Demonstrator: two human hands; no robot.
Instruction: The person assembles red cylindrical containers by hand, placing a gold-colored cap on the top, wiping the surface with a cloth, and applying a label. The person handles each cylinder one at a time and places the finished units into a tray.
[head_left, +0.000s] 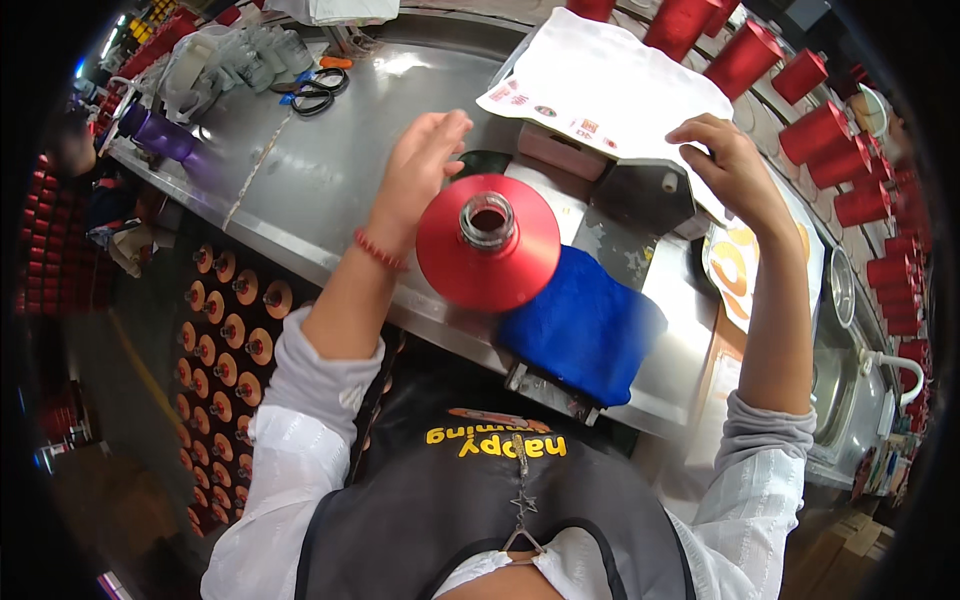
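Observation:
A red bottle [450, 255] with a bare glass neck is seen from above in the middle, over the near edge of the metal bench. My left hand [415, 165] is raised just beyond its left side, fingers stretched and apart, seemingly holding nothing. My right hand [725, 160] hovers by the right edge of a white sheet [620, 75] with small red prints, its fingers bent and parted from the thumb. Whether its fingertips touch the sheet I cannot tell. Below the sheet stands a dark angled block [645, 195]. A blue cloth [575, 330] lies beside the bottle.
Black-handled scissors [318, 92] and clear glass vessels [255, 60] lie at the far left, near a purple bottle [160, 135]. More red bottles [745, 60] line the right side. A sink [832, 395] is at right. Many bottles [225, 370] stand below, left.

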